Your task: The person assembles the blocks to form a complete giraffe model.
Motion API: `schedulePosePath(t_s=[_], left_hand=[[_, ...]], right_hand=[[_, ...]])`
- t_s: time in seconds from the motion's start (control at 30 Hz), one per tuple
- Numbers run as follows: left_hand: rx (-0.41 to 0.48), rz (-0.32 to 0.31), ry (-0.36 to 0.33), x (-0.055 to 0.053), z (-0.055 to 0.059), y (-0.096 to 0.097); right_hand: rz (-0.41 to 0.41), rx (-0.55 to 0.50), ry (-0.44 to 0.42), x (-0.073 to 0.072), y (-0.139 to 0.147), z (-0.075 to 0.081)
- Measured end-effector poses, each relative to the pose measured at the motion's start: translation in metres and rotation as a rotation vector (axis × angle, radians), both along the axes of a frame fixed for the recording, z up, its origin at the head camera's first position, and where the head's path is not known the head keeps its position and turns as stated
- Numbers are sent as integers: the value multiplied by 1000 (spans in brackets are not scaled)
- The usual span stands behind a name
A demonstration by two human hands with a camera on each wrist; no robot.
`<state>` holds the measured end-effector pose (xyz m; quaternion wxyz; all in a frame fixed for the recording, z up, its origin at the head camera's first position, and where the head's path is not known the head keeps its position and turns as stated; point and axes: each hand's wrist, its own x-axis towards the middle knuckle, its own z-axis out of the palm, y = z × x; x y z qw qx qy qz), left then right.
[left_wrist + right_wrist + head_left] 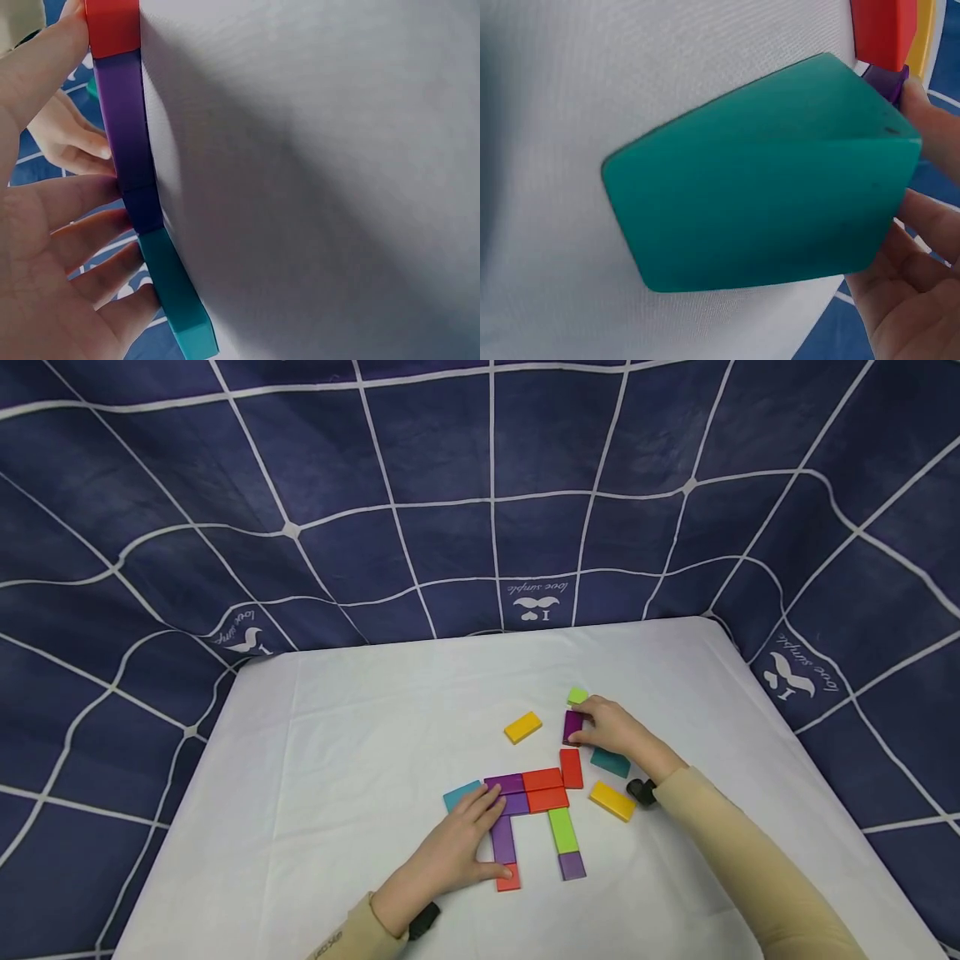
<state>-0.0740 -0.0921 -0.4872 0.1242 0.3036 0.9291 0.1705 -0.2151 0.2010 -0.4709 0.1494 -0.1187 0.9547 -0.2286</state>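
Observation:
My right hand [611, 727] pinches a dark purple block [573, 727] lengthwise, thumb at its near end and forefinger at its far end. Just beyond lies a small lime block [577, 696]; a red block [572, 768] is on the near side. In the right wrist view a teal block [765, 202] hides part of that hand. My left hand [457, 843] rests with fingers spread along the joined blocks. Its thumb touches the small red block [508, 878], and its fingertips reach the purple blocks [127, 120] and the blue-teal block [176, 292].
Two red blocks [546, 799] adjoin the purple ones, with a lime block [562, 831] and a violet block [572, 866] forming a second leg below. Loose yellow blocks [522, 727] lie on the white-covered table [337, 760]. Dark blue gridded cloth [442, 543] hangs behind.

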Motion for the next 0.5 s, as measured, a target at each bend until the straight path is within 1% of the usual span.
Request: schedulePosePath(t_s=[0.13,0.3,0.5], left_hand=[[3,0,-3,0,0,0],[8,-3,2,0,0,-1],[9,-1,5,1,-1,-1]], right_hand=[[23,-4,29,-3,-1,-3],[47,-27,25,-4,-4,-6],[59,-41,29,-2,-5,-6]])
